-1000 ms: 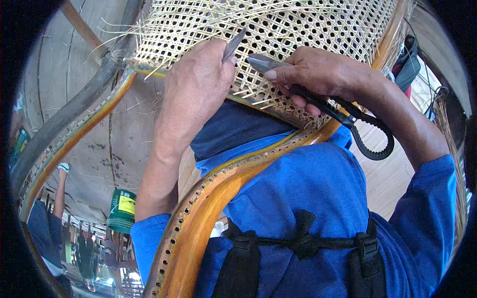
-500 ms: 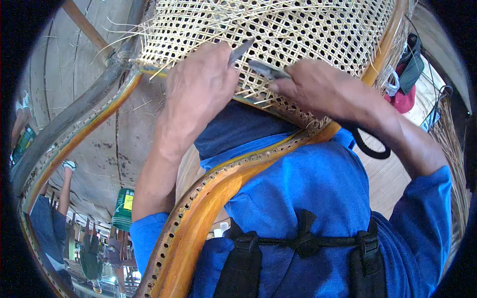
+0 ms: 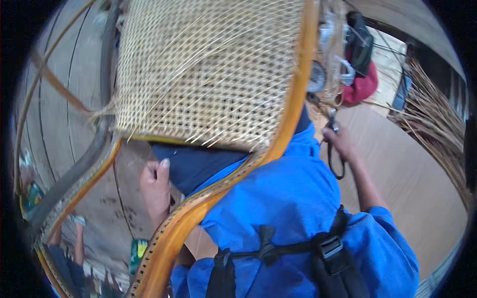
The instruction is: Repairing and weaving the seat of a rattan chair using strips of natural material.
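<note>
A panel of woven cane point(image 3: 213, 84) spans an orange-brown curved wooden frame point(image 3: 293, 99), with loose strands lying across the weave. Below the panel's lower left edge, my left hand point(image 3: 156, 186) is closed, thumb on top; whatever is inside the fingers is hidden. My right hand point(image 3: 340, 141) is off to the right of the frame, low over a wooden surface. Its fingers close on a tool with a metal end and a black loop point(image 3: 339, 171); blur hides its exact kind.
A round dial-like object point(image 3: 317, 77), a red item point(image 3: 361, 87) and a dark cloth item point(image 3: 358, 42) lie beyond my right hand. A bundle of cane strips point(image 3: 437, 114) rests at the far right. Curved frame rails with holes point(image 3: 164, 238) run at the lower left.
Both hands have left the weave's lower edge. The left came down and left; the right swung down to the right side with the tool. The view shifted, showing more of the panel.
</note>
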Action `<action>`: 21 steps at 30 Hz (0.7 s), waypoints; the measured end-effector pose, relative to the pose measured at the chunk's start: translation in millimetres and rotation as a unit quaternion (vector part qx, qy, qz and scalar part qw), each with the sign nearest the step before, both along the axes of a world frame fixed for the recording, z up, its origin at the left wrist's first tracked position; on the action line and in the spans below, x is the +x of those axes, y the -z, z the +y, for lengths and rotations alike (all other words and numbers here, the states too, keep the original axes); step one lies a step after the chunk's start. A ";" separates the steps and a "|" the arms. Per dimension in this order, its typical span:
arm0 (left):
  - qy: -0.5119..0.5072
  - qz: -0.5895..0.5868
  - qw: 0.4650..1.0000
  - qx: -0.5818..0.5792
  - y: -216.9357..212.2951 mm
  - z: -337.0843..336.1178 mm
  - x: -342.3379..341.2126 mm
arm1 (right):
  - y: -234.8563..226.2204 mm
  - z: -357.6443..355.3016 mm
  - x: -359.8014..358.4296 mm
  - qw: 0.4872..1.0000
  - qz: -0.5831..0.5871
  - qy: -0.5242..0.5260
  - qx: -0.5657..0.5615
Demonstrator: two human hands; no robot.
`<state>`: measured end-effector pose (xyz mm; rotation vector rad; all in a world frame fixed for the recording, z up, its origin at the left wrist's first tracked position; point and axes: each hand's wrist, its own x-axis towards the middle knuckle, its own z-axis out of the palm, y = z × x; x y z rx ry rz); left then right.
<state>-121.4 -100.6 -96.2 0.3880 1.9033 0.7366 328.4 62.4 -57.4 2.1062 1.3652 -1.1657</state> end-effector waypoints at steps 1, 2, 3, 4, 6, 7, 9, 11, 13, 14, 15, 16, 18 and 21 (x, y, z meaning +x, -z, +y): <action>-0.023 0.002 1.000 -0.001 0.8 -9.3 -2.1 | 19.6 -18.1 0.2 0.993 -0.068 -0.082 0.046; -0.048 0.006 0.999 -0.004 0.1 -17.4 -3.4 | 26.9 -32.9 4.2 0.994 -0.068 -0.078 0.041; -0.045 0.007 0.999 0.010 4.3 -25.1 -1.2 | 35.6 -42.3 8.8 0.990 -0.100 -0.095 0.009; -0.089 -0.036 0.995 0.027 -0.8 -41.6 -2.0 | 43.8 -48.5 6.8 0.991 -0.086 -0.104 0.015; -0.121 -0.081 0.989 0.025 3.9 -47.0 6.5 | 56.9 -66.6 10.3 0.992 -0.088 -0.074 0.061; -0.148 -0.062 0.987 0.002 4.0 -60.2 7.8 | 96.3 -88.1 58.6 0.977 -0.059 -0.133 0.156; -0.055 0.051 0.997 -0.027 14.2 -62.2 31.4 | 152.7 -95.8 65.8 0.948 0.023 -0.213 0.236; -0.019 0.038 0.997 0.070 15.3 -89.7 47.5 | 176.4 -97.3 5.8 0.933 0.130 -0.267 0.204; 0.062 0.249 0.967 0.012 44.1 -133.0 71.2 | 207.4 -99.1 -39.2 0.905 0.213 -0.322 0.180; 0.043 0.217 0.974 -0.051 50.0 -153.4 76.0 | 209.7 -105.0 -66.0 0.890 0.247 -0.347 0.163; 0.025 0.177 0.978 -0.104 47.7 -168.2 80.3 | 202.7 -113.1 -94.1 0.877 0.272 -0.367 0.149; -0.008 0.190 0.974 -0.121 39.0 -185.6 86.5 | 195.4 -119.5 -119.6 0.863 0.295 -0.387 0.133; 0.005 0.141 0.963 -0.230 38.4 -191.1 107.2 | 211.7 -109.0 -86.9 0.852 0.288 -0.417 0.128; -0.083 0.151 0.957 -0.235 47.0 -226.5 123.0 | 201.2 -100.3 -88.4 0.831 0.293 -0.458 0.116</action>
